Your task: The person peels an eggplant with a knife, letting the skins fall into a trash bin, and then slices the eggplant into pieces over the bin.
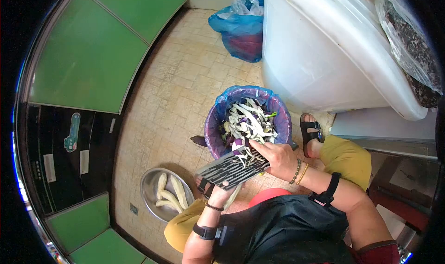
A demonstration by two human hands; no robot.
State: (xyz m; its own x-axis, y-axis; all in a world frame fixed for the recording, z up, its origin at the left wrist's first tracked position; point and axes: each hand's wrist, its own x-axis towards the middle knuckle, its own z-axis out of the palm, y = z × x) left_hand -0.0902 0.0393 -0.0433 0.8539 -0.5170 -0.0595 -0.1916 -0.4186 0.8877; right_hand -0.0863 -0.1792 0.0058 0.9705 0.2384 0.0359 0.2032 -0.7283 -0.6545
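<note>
My right hand is closed round the end of a broad cleaver, its index finger stretched along the blade. The blade is dark with pale streaks, and thin shreds of peel cling to it. Beneath the blade my left hand, mostly hidden, grips a partly peeled eggplant. The purple-and-white end of the eggplant sticks out past the blade, over the bin. Below them stands a bin lined with a blue bag, holding a heap of white and purple peel strips.
A steel bowl with several pale peeled eggplants sits on the tiled floor at left. A blue plastic bag stands at the back beside a white basin. Green cabinets line the left side.
</note>
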